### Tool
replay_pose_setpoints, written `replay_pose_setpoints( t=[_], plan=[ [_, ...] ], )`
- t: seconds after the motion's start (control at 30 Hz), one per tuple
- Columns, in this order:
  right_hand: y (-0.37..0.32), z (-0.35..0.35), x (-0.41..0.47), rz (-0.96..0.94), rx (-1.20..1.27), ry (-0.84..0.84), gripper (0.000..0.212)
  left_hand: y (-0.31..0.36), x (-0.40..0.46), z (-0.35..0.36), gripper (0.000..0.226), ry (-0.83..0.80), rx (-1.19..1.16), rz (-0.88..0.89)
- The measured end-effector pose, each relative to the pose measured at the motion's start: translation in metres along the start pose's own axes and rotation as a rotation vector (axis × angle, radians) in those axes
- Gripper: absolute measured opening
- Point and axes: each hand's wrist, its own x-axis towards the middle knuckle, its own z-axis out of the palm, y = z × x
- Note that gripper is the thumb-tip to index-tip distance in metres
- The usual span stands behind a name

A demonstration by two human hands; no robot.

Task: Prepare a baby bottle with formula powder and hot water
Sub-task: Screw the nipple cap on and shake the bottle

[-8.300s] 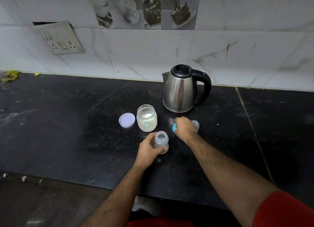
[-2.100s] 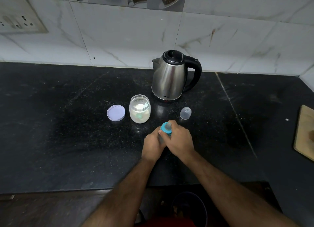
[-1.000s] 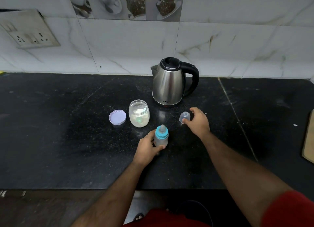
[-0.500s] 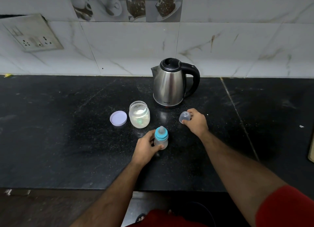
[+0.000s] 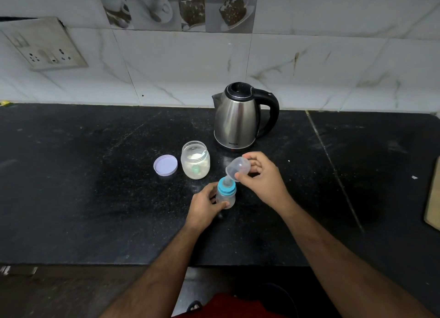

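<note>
A small clear baby bottle [image 5: 226, 198] with a blue collar and teat stands on the black counter [image 5: 95, 186]. My left hand [image 5: 204, 205] grips its body. Just above and right of the teat, my right hand [image 5: 262, 177] pinches the clear dome cap [image 5: 238, 169], which is tilted with its mouth toward the teat. Behind the bottle stands an open glass jar of white formula powder [image 5: 195, 160] with a green scoop inside. Its lilac lid [image 5: 165, 165] lies beside it on the left. A steel electric kettle [image 5: 238, 121] with a black handle is at the back.
A tiled wall with a socket plate [image 5: 45, 46] rises behind the counter. A wooden board's edge [image 5: 432, 196] shows at the far right. The counter's front edge runs just below my forearms.
My right hand lifted the clear cap off the counter and carried it left, over the bottle's teat. The left hand kept its hold on the bottle.
</note>
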Motion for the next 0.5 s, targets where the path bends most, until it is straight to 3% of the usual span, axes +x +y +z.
replay_pose_setpoints(
  t=[0.27,0.5],
  plan=[
    [0.0,0.025,-0.006,-0.072,-0.357,-0.145,0.054,-0.009,-0.001,-0.006,0.058,-0.003,-0.046,0.032],
    [0.002,0.026,-0.008,-0.103,-0.452,-0.184,0.057,-0.012,0.001,-0.007,0.057,-0.01,-0.048,0.058]
  ],
)
